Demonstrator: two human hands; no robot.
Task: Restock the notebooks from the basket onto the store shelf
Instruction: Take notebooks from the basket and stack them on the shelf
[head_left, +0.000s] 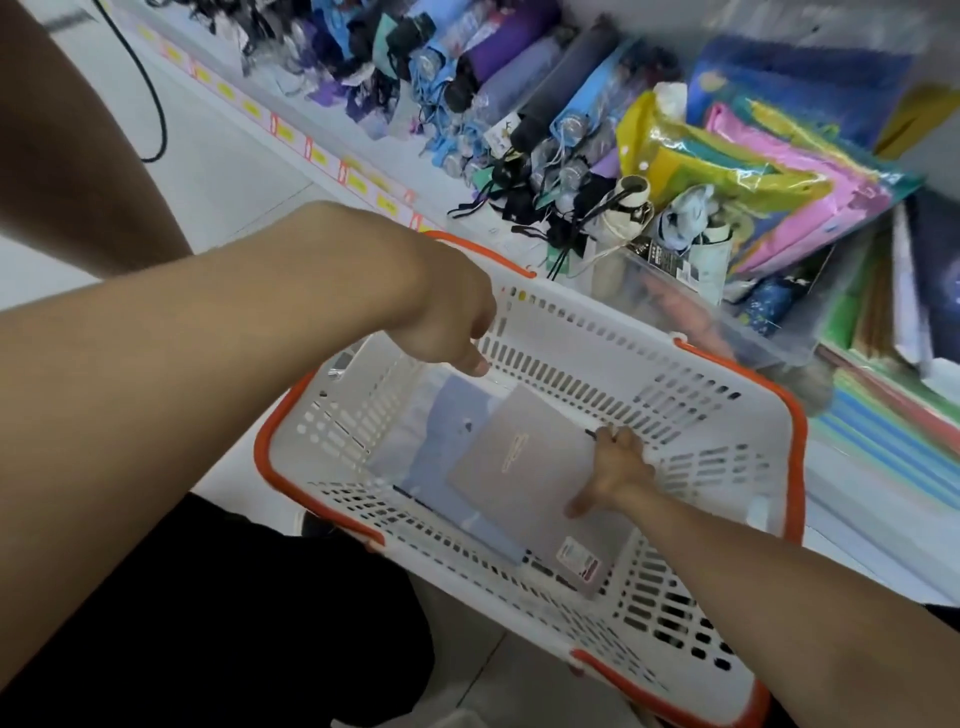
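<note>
Nearest the lens, the left forearm (218, 332) is seen crossing the frame from the left, bare and foreshortened. The left hand (452, 322) is held above the far left part of the basket (519, 582); its fingers are curled downward at the rim, but whether anything is held cannot be told.

The right hand (615, 467) is reached down into the basket with the wrist bent. Its fingers are laid over the right edge of the grey notebook (540, 467) and the thumb is spread along that edge toward the camera; the cover is being gripped at its edge. This notebook is flat and rectangular, with a matte grey-lilac cover, a small emblem near its centre and a white-and-red sticker (577, 558) at its near corner. Neither print can be read.

Beneath it, a blue notebook (447, 447) is partly covered, lying on the basket floor with a small mark on its cover.

The basket is made of white slotted plastic with an orange rim and handles, and it is set on a pale floor.

Beyond it, on the low store shelf (883, 493), folded umbrellas (519, 104) in sleeves, bright plastic pouches (769, 171) and stacked coloured paper (878, 441) are recorded. Yellow price tags (311, 150) along a shelf edge are too blurred to read.
</note>
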